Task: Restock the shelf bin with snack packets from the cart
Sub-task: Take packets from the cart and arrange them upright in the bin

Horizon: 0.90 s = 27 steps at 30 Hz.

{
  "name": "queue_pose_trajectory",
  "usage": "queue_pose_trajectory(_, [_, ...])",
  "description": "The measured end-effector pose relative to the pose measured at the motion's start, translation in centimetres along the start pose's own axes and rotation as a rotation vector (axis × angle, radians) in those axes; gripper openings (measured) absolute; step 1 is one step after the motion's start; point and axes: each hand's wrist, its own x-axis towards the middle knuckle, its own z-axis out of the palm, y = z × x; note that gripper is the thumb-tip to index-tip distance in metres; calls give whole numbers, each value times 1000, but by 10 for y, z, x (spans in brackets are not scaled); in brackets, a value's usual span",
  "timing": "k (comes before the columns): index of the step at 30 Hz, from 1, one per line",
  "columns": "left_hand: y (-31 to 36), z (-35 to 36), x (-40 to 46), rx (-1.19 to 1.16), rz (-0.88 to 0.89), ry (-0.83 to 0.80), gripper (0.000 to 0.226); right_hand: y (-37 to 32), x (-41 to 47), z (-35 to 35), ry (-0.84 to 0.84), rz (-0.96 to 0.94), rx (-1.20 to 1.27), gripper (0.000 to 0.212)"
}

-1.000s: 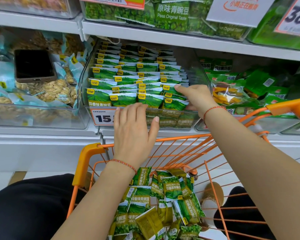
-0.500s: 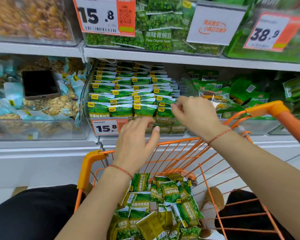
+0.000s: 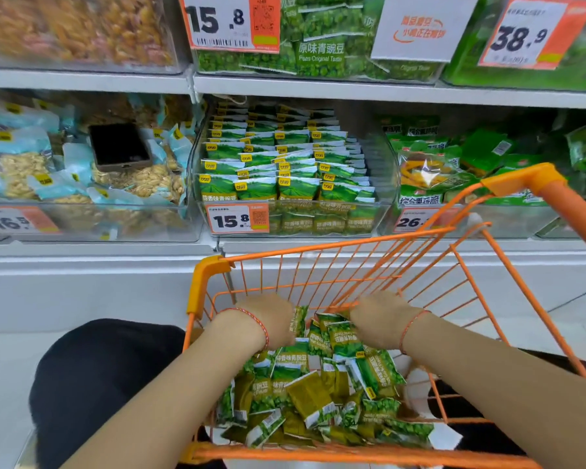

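Observation:
The orange wire cart [image 3: 332,244] holds a loose pile of green snack packets [image 3: 313,394]. Both of my hands are down inside it at the far end of the pile. My left hand [image 3: 268,319] touches the packets at the pile's left, and my right hand [image 3: 376,316] touches those at its right. The fingers of both point down behind the backs of the hands, so any grip is hidden. Above the cart, the clear shelf bin [image 3: 384,184] with a 15.8 price tag [image 3: 238,220] is filled with neat rows of the same green packets [image 3: 285,164].
A bin of pale blue nut packets [image 3: 48,177] stands left of the target bin, with a dark phone [image 3: 119,147] lying on top. Another bin of green and orange packets [image 3: 454,170] stands at right. An upper shelf carries more bins. The cart's orange handle [image 3: 555,201] rises at right.
Both hands have left the shelf bin's front packets and dropped down into the cart onto the pile. The camera has tilted, showing more of the upper shelf.

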Motion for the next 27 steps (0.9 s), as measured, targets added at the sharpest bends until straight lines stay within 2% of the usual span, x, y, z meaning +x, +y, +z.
queue_pose_trajectory(4, [7, 10, 28, 18, 28, -131, 43, -12, 16, 18, -140, 27, 36, 23])
queue_pose_trajectory(7, [17, 23, 47, 49, 52, -324, 72, -13, 30, 43, -202, 64, 184, 85])
queue_pose_trajectory(9, [26, 35, 56, 103, 74, -382, 82, -13, 34, 54, -203, 65, 204, 103])
queue_pose_trajectory(11, [32, 48, 64, 116, 102, -343, 89, -13, 39, 61, -188, 61, 203, 108])
queue_pose_trajectory(13, [35, 56, 69, 99, 113, -297, 105, -14, 42, 64, -167, 66, 194, 103])
queue_pose_trajectory(15, [32, 59, 75, 75, 118, -286, 109, -15, 43, 64, -124, 67, 168, 91])
queue_pose_trajectory(21, [11, 68, 91, -163, 71, -377, 76, -27, 45, 64, -100, 44, 109, 63])
queue_pose_trajectory(24, [9, 68, 88, -145, 97, -367, 57, -21, 44, 63, 14, 10, 261, 47])
queue_pose_trajectory(27, [11, 66, 81, -70, 128, -342, 43, -3, 33, 52, 28, 43, 539, 42])
